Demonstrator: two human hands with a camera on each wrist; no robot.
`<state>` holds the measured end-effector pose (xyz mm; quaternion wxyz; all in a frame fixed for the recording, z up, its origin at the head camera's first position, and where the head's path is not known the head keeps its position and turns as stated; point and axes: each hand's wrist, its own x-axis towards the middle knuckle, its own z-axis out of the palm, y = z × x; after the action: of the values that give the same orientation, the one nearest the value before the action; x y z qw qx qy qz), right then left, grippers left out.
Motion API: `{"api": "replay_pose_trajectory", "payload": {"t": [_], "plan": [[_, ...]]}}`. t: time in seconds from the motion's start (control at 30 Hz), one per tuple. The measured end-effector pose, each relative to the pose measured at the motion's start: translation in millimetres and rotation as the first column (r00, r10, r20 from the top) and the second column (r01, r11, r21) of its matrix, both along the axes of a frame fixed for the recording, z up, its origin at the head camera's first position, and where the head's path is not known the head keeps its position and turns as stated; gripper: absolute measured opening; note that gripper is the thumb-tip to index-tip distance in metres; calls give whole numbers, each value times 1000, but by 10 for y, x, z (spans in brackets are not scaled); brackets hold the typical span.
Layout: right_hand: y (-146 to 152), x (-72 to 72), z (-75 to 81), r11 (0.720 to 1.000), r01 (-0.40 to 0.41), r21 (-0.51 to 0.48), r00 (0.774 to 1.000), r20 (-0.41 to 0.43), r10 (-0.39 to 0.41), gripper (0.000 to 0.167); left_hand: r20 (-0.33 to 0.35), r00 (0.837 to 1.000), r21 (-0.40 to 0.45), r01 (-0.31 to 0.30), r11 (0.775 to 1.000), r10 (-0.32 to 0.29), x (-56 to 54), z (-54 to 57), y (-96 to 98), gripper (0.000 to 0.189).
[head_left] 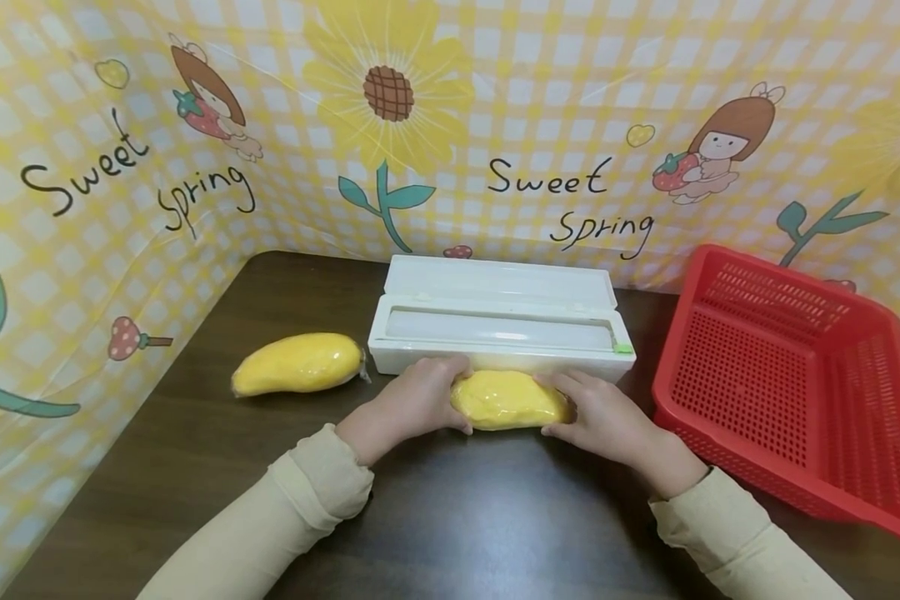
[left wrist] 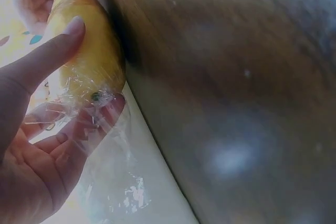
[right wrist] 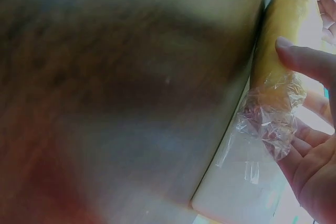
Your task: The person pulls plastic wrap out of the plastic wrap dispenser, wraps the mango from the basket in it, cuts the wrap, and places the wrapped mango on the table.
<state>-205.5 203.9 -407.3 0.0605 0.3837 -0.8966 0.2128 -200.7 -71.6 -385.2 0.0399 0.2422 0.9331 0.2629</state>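
Observation:
Both hands hold a yellow mango (head_left: pixel 510 400) wrapped in clear cling film, in front of a white cling film dispenser (head_left: pixel 498 321). My left hand (head_left: pixel 423 400) grips its left end, thumb on the near side and fingers behind. At the right end my right hand (head_left: pixel 603 417) grips in the same way. Loose film (left wrist: pixel 97 111) bunches over the mango's end by the left fingers in the left wrist view. Crumpled film (right wrist: pixel 270 121) also sticks out at the right fingers. Another wrapped mango (head_left: pixel 300 364) lies to the left.
Inside the dispenser, whose lid (head_left: pixel 498 282) stands raised, lies a white roll (head_left: pixel 498 327); a green piece (head_left: pixel 622 348) sits at its right front corner. A red plastic basket (head_left: pixel 667 375) is on the right of the dark wooden table (head_left: pixel 450 533). A patterned cloth (head_left: pixel 570 83) hangs behind.

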Motion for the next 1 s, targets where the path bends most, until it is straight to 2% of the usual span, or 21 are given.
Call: {"api": "replay_pose_trajectory", "payload": {"t": [0.3,0.47,0.67,1.0], "plan": [[-30,47,4,990,77,115,997,-39,-73,74,-17,1000,-110,23,994,-25,24,47,25,54],[-49,62,30,984,87,158,995,-64,-78,78,-27,999,-125,16,992,-19,56,70,29,55],[-50,54,48,990,56,133,995,-86,-45,72,-31,999,-126,24,992,-29,57,86,40,55],[-61,41,67,994,33,100,997,-66,-26,67,-15,1000,-122,23,992,-25,45,53,44,54]]}}
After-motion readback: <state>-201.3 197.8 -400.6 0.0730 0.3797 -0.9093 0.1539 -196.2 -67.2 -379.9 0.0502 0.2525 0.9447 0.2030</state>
